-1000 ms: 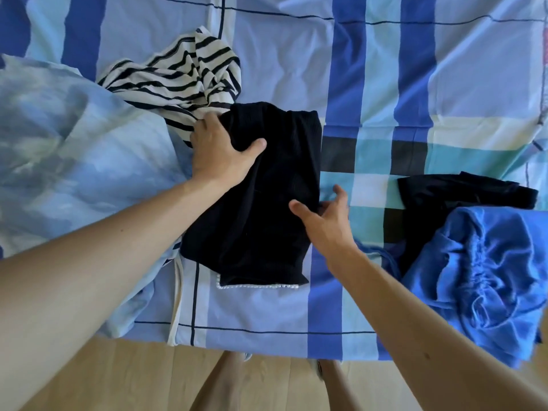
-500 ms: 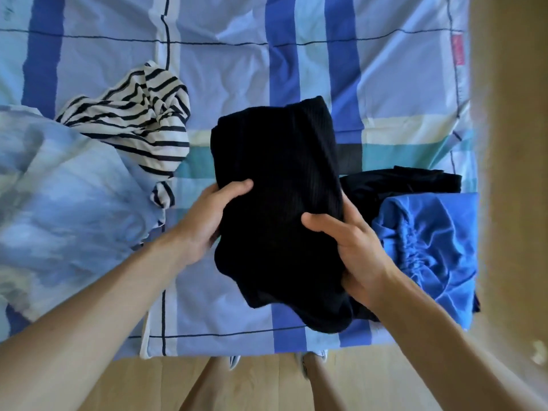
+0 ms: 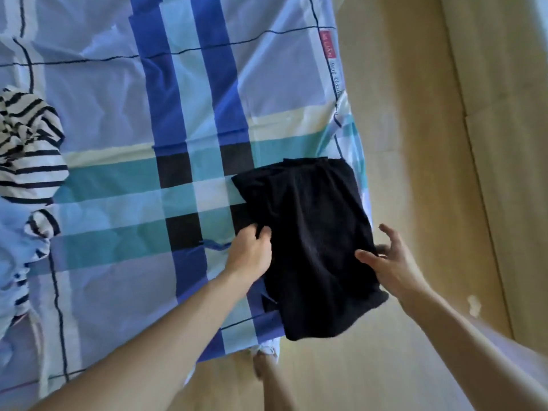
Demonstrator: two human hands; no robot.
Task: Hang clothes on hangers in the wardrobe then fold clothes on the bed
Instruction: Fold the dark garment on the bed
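left hand grips black garment | right hand spread | plaid bed corner | wood floor

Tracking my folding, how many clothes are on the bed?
2: black garment at the bed's right edge, striped top far left. Pale fabric lower left unclear; more may be hidden.

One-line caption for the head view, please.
Folded black garment at the corner of the blue plaid bedsheet, left hand gripping its left edge, right hand open beside its right edge.
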